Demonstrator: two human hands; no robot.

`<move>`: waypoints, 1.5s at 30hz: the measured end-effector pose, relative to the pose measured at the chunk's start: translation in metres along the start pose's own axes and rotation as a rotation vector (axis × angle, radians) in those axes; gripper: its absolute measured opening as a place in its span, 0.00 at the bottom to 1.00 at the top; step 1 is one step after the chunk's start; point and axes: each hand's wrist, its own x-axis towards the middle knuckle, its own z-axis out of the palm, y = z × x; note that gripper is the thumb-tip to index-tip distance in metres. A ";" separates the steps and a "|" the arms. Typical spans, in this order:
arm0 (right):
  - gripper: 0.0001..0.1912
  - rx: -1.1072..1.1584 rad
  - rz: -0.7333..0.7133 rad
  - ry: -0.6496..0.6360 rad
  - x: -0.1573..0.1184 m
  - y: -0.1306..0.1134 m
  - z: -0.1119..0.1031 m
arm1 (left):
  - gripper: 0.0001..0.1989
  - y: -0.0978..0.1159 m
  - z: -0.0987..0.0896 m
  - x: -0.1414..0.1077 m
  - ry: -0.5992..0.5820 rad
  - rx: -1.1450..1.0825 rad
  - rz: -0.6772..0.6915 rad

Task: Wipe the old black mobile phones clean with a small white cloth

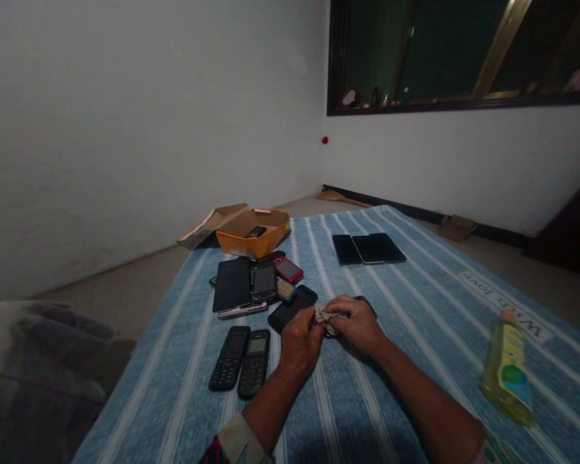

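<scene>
My left hand [301,341] and my right hand [360,324] meet over the middle of the striped cloth. Between them a crumpled pale rag [325,315] is pinched by the fingers of both. Just past my left hand lies a black smartphone [292,308], tilted on the cloth. The edge of another dark object [367,305] shows behind my right hand; most of it is hidden. To the left of my left forearm, a black keypad phone [229,357] and a second keypad phone [254,364] lie side by side.
A pile of phones and a black tablet-like slab [232,285] lies ahead left, with a pink phone [289,269]. Behind stands an open orange box [254,245] holding a phone. Dark flat devices [370,249] lie far right. A yellow-green bottle [507,370] rests at right.
</scene>
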 end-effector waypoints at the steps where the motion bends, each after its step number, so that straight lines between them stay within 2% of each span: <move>1: 0.11 0.001 -0.004 -0.009 0.000 0.000 -0.001 | 0.11 0.000 0.001 0.000 0.003 0.022 -0.005; 4: 0.13 -0.133 -0.058 0.047 0.002 0.002 -0.007 | 0.10 -0.002 0.003 0.000 0.028 0.095 -0.008; 8: 0.16 -0.626 -0.222 0.193 0.004 0.009 -0.025 | 0.12 -0.003 0.006 -0.001 0.046 0.145 0.015; 10: 0.15 -0.850 -0.264 0.170 0.003 0.012 -0.030 | 0.14 -0.002 0.005 -0.001 0.032 0.152 0.024; 13: 0.11 -1.032 -0.244 0.066 -0.001 0.013 -0.025 | 0.18 0.001 0.003 -0.001 -0.010 0.154 0.013; 20: 0.05 -1.029 -0.170 -0.116 -0.013 -0.003 0.006 | 0.26 0.009 -0.002 -0.002 -0.179 0.167 -0.065; 25: 0.06 -1.001 -0.112 -0.186 -0.015 -0.012 0.010 | 0.26 0.011 -0.006 -0.001 -0.250 0.165 -0.055; 30: 0.06 -1.048 -0.076 -0.195 -0.010 -0.006 0.001 | 0.24 0.013 -0.009 0.000 -0.273 0.171 -0.073; 36: 0.13 -1.122 0.058 -0.050 0.001 0.011 -0.033 | 0.24 0.015 -0.010 0.000 -0.287 0.162 -0.113; 38: 0.13 -1.139 0.083 -0.024 0.002 0.014 -0.037 | 0.24 0.015 -0.009 0.000 -0.290 0.159 -0.109; 42: 0.11 -1.104 0.025 -0.050 -0.004 0.010 -0.022 | 0.22 0.012 -0.007 0.000 -0.269 0.172 -0.086; 45: 0.08 -1.052 -0.071 -0.138 -0.010 0.002 -0.001 | 0.22 0.010 -0.006 0.000 -0.253 0.173 -0.067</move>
